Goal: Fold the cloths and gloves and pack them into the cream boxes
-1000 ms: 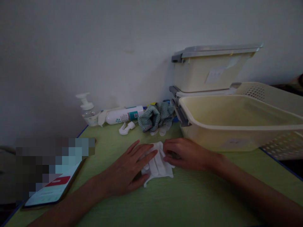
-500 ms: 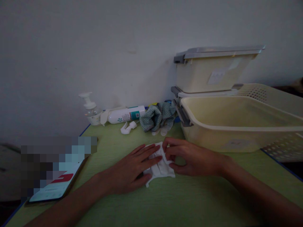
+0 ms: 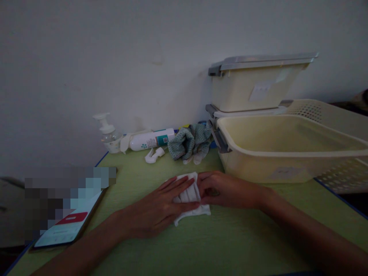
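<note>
A small white cloth point(image 3: 192, 198) lies folded on the green table point(image 3: 230, 241) in front of me. My left hand point(image 3: 161, 209) rests flat on its left part, fingers stretched out across it. My right hand point(image 3: 227, 189) lies at the cloth's right edge with its fingers curled and pinched on the fabric. Both forearms reach in from the bottom of the picture.
A large cream tub point(image 3: 290, 151) stands at the right, a lidded cream box point(image 3: 255, 84) behind it and a perforated basket point(image 3: 330, 115) beside it. By the wall lie a pump bottle point(image 3: 107, 134), a white bottle point(image 3: 151, 140) on its side, a spray trigger point(image 3: 153, 155) and a green rag point(image 3: 189, 142). A phone point(image 3: 67, 226) lies at the left.
My right hand has flattened and drawn in against the cloth, which now lies more neatly folded. My left hand stays pressed on it. The camera has shifted slightly.
</note>
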A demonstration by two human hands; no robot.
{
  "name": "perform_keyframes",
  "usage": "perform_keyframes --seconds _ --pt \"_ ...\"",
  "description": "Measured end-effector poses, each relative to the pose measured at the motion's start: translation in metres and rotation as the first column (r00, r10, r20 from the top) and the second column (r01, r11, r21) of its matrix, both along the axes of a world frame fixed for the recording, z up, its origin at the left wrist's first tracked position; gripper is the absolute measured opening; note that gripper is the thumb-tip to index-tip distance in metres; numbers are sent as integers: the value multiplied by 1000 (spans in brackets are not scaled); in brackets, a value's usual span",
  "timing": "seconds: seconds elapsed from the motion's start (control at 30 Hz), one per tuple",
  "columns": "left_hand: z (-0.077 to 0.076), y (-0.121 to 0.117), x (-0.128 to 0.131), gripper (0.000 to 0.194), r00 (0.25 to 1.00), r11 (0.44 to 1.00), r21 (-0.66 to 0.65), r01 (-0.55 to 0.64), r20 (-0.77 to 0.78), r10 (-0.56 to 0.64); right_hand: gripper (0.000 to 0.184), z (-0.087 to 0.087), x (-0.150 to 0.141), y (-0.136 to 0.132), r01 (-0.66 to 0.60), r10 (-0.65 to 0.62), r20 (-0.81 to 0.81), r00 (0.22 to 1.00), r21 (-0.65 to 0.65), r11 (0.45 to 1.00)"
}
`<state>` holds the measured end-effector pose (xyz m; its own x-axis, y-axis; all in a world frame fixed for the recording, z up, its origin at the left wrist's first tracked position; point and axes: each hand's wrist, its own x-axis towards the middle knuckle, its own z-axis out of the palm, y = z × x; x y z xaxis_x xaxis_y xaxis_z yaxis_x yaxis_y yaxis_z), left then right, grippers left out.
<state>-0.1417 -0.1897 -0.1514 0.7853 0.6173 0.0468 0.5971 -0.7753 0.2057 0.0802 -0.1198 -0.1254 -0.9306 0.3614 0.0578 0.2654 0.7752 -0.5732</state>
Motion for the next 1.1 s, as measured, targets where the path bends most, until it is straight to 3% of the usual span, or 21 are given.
perform_keyframes --seconds 0.4,0.53,0.73,0.93,1.1 --pt "5 -6 3 64 999 998 -61 -10 -48 7 7 3 0 1 -30 32 77 997 -32 999" --pt "1 -6 2 60 1000 998 -61 -2 -2 2 10 5 1 2 -59 59 10 998 30 998" --pt "0 -7 1 64 1000 998 -56 0 9 0 21 -4 -6 -5 84 -48 -236 971 144 986" --pt "3 -9 3 75 992 995 -54 85 98 -80 28 -13 -6 -6 117 -74 -224 972 189 975" --pt "7 -11 6 69 996 991 -112 76 46 -71 39 -13 -4 -5 98 -54 -179 982 249 963"
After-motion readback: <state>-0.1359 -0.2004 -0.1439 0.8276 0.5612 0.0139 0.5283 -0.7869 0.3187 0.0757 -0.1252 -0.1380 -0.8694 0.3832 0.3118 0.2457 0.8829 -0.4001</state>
